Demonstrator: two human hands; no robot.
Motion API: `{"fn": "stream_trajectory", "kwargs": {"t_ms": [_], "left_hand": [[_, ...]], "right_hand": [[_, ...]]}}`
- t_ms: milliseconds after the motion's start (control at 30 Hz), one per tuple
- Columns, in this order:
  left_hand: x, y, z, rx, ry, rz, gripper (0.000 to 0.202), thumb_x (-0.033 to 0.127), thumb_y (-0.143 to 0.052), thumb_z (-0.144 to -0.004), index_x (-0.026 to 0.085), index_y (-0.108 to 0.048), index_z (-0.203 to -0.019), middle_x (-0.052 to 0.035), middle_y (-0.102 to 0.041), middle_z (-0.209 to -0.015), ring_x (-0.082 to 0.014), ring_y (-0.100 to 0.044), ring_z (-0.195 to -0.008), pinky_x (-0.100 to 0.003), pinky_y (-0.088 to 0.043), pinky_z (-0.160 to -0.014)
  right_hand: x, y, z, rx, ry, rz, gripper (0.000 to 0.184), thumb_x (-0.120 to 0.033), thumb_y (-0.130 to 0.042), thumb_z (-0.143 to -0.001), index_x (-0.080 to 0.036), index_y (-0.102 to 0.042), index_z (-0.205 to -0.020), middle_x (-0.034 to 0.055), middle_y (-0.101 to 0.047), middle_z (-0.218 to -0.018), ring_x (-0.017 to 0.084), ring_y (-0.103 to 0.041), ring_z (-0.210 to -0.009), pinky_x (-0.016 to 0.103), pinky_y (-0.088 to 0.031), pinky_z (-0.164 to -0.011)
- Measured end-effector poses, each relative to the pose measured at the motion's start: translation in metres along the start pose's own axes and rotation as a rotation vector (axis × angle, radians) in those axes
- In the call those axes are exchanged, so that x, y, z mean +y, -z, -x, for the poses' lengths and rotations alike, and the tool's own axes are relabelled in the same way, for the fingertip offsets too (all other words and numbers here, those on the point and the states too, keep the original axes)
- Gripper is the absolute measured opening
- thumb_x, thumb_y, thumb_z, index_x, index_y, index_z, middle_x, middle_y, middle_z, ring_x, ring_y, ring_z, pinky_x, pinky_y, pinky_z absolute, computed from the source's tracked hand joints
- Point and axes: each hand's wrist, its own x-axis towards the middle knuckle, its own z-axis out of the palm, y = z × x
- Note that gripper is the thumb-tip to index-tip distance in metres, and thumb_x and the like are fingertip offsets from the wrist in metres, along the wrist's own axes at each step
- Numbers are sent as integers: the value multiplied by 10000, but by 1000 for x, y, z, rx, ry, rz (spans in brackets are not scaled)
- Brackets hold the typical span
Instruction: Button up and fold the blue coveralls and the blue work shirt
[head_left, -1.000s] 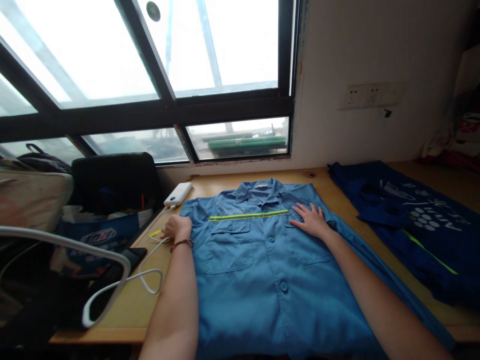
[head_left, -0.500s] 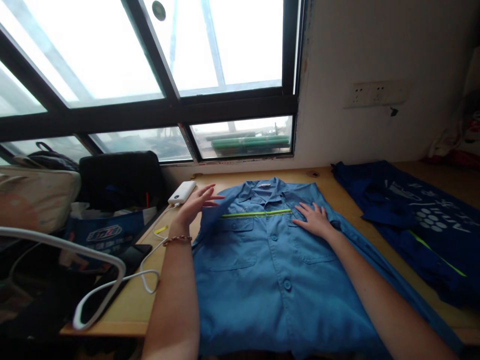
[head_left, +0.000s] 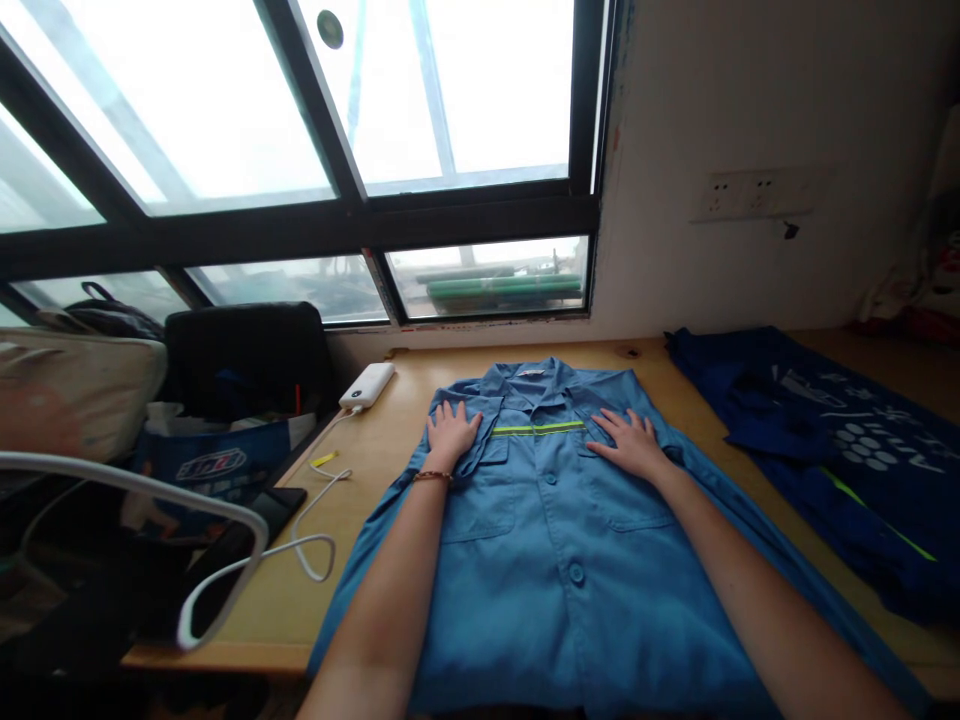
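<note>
A light blue work shirt point(head_left: 555, 560) with a yellow-green reflective stripe lies face up on the wooden table point(head_left: 360, 520), collar toward the window. My left hand point(head_left: 451, 432) lies flat, fingers spread, on the shirt's left shoulder, where the cloth is folded inward. My right hand point(head_left: 628, 440) rests flat and open on the right chest beside the stripe. Neither hand holds anything.
A white power bank point(head_left: 367, 385) with a white cable point(head_left: 315, 520) lies left of the shirt. A dark blue garment point(head_left: 840, 450) is spread at the right. Bags point(head_left: 240, 370) and a white curved bar point(head_left: 150, 500) crowd the left side. Window and wall stand behind.
My left hand went from the shirt's left edge, lifted, folded the left shoulder inward and now presses flat on it. My right hand stayed in place.
</note>
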Motion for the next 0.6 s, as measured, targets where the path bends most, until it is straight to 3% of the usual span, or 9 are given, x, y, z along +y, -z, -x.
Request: {"fn": "stream_trajectory", "kwargs": {"t_ms": [200, 333, 400, 467, 533, 600], "left_hand": [[-13, -8, -11, 31, 19, -102, 657, 613, -295, -756, 206, -383, -1265, -146, -260, -1376, -326, -184, -1266, -525, -146, -978], [-21, 11, -21, 126, 99, -12, 619, 522, -447, -724, 144, -418, -1214, -198, -374, -1292, -328, -331, -1194, -465, -281, -930], [-29, 27, -29, 170, 200, 60, 535, 449, -511, -699, 95, -495, -1099, -216, -523, -1119, -326, -468, -1069, -418, -374, -846], [-38, 44, -39, 96, 278, 192, 418, 407, -595, -630, 86, -572, -896, -177, -621, -844, -328, -565, -891, -394, -438, -718], [-42, 56, -47, -2, 290, 349, 335, 376, -661, -558, 101, -578, -730, -108, -601, -612, -310, -595, -732, -365, -459, -590], [-41, 62, -54, -16, 269, 457, 292, 356, -678, -540, 110, -564, -649, -64, -550, -506, -289, -592, -647, -343, -455, -511]], "right_hand": [[10, 7, 1, -43, 69, -134, 626, -662, -458, -664, -376, -429, -1220, -33, -344, -1345, 374, -219, -1223, 587, -155, -947], [30, 21, -14, 26, 109, -369, 457, -578, -485, -699, -265, -627, -1000, 37, -584, -1105, 284, -481, -1056, 413, -351, -892], [45, 29, -32, 146, 5, -477, 395, -512, -466, -737, -205, -658, -895, 65, -650, -925, 227, -576, -898, 319, -421, -793], [62, 34, -54, 265, -194, -501, 327, -444, -512, -715, -176, -659, -831, 82, -657, -859, 224, -592, -848, 302, -434, -750], [76, 35, -77, 305, -356, -488, 247, -378, -582, -654, -163, -655, -752, 100, -655, -830, 243, -590, -847, 317, -436, -743], [86, 31, -99, 275, -451, -502, 196, -333, -650, -575, -153, -637, -654, 108, -650, -740, 257, -598, -794, 335, -450, -705]]}}
